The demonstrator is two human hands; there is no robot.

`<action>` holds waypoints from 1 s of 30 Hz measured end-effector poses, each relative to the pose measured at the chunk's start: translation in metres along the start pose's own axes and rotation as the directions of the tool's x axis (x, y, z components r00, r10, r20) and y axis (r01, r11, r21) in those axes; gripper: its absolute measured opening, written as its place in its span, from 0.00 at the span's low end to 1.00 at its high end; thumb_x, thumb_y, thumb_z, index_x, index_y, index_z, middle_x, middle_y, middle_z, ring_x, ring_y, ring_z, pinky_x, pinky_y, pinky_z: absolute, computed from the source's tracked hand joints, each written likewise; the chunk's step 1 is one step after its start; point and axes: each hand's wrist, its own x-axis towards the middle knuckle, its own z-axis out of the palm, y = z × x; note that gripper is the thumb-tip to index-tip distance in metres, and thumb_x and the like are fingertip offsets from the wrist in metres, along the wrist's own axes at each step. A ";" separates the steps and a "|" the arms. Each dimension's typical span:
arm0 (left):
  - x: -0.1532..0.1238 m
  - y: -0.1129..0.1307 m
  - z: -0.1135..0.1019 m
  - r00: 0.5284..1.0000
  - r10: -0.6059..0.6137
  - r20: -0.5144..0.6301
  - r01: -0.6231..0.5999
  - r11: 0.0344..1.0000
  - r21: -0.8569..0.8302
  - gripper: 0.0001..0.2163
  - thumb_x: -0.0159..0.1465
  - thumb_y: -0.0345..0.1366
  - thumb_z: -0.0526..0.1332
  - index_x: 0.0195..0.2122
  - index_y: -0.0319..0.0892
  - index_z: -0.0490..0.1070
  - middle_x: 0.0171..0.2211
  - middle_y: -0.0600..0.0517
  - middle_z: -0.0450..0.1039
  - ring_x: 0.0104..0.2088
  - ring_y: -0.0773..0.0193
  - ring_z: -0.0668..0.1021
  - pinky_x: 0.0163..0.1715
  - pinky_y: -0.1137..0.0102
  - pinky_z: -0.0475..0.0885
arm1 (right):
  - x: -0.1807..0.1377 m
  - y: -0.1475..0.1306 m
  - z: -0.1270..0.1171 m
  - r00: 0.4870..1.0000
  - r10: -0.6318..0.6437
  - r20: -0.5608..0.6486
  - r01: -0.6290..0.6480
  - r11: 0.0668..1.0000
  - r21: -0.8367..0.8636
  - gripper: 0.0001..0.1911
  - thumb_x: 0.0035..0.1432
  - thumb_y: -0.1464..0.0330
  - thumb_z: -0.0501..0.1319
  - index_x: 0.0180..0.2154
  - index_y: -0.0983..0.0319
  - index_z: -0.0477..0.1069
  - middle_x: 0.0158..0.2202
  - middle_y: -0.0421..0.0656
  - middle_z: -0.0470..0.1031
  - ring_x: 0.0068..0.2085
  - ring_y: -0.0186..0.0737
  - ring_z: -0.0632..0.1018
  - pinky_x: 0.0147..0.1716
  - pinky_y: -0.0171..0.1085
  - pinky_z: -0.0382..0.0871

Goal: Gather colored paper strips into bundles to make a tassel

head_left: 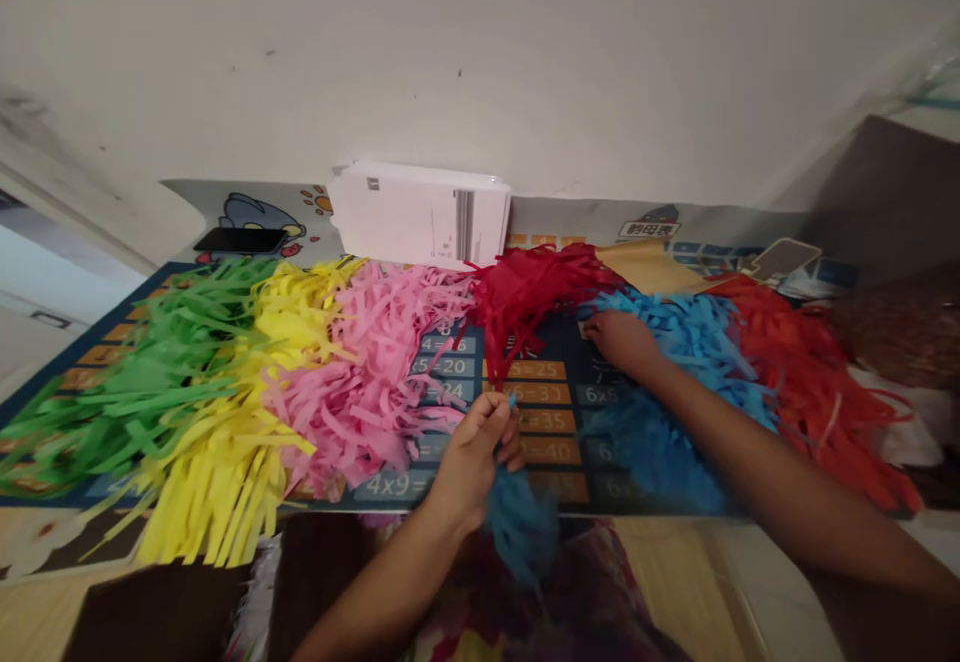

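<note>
Gathering blue paper strips into a hand-held bunch

The left hand (480,442) is closing its fingers tightly around the top of a bunch of blue strips (519,527), which is hanging down past the near edge of the multiplication mat (540,392). The right hand (619,337) is lying palm-down at the far edge of the blue pile (697,342), which is sitting between the dark red pile (525,292) and the orange-red pile (810,372); I cannot tell whether its fingers are pinching a strip. By my judgement, this is going best when the right hand is lifting only a few strips at once, ends lined up and clear of the red neighbours, while the left is gripping close to the ends so none are slipping out.
</note>
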 end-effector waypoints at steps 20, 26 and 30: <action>-0.022 -0.009 0.002 0.654 0.587 0.478 -0.624 0.062 0.779 0.07 0.69 0.35 0.60 0.36 0.41 0.77 0.31 0.49 0.79 0.32 0.64 0.80 0.32 0.71 0.73 | -0.176 -0.092 0.041 0.954 0.250 -0.165 0.173 -0.014 0.985 0.09 0.48 0.63 0.73 0.32 0.57 0.80 0.30 0.41 0.81 0.32 0.41 0.80 0.34 0.39 0.77; -0.027 -0.013 0.004 0.609 0.558 0.563 -0.660 -0.037 0.750 0.06 0.68 0.34 0.61 0.39 0.41 0.77 0.34 0.48 0.81 0.33 0.63 0.81 0.33 0.71 0.75 | -0.186 -0.086 0.035 0.918 0.256 -0.303 0.258 0.196 0.946 0.06 0.51 0.64 0.71 0.34 0.56 0.80 0.33 0.40 0.80 0.35 0.39 0.79 0.36 0.37 0.74; -0.029 -0.012 0.003 0.675 0.547 0.494 -0.607 0.032 0.794 0.07 0.66 0.39 0.64 0.39 0.41 0.76 0.33 0.49 0.82 0.33 0.62 0.83 0.36 0.70 0.77 | -0.190 -0.084 0.032 0.932 0.221 -0.287 0.258 0.151 0.954 0.08 0.51 0.64 0.71 0.36 0.56 0.80 0.33 0.40 0.81 0.35 0.39 0.80 0.37 0.37 0.76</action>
